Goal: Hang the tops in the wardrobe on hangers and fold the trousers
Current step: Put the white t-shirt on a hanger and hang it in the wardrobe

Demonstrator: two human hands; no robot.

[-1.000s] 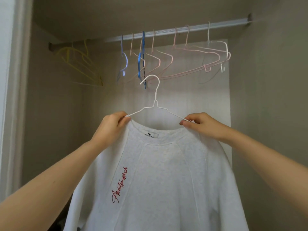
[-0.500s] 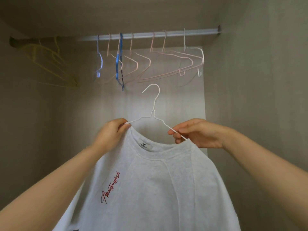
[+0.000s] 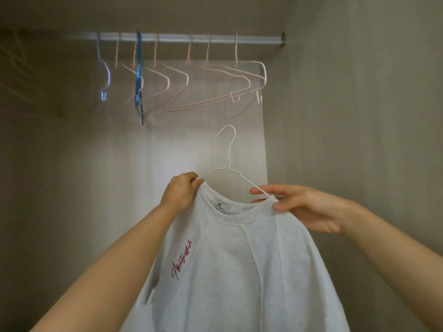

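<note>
A light grey sweatshirt (image 3: 239, 271) with red script on the chest hangs from a thin white wire hanger (image 3: 229, 161) in front of me, inside the wardrobe. My left hand (image 3: 182, 192) grips the left shoulder of the sweatshirt together with the hanger's left arm. My right hand (image 3: 299, 207) pinches the right side of the collar where the hanger's right arm goes in. The hanger's hook points up and left, well below the wardrobe rail (image 3: 191, 39).
Several empty hangers hang on the rail: a light blue one (image 3: 105, 75), a dark blue one (image 3: 139, 87), pink ones (image 3: 211, 92) and a white one (image 3: 261, 77). Blurred yellow hangers (image 3: 16, 68) sit at far left. The wardrobe's right wall (image 3: 347, 116) is close.
The view has swung right and up, so the rail and hangers sit further left. My right hand has slid down the hanger's arm to the collar edge. The sweatshirt has shifted right in view.
</note>
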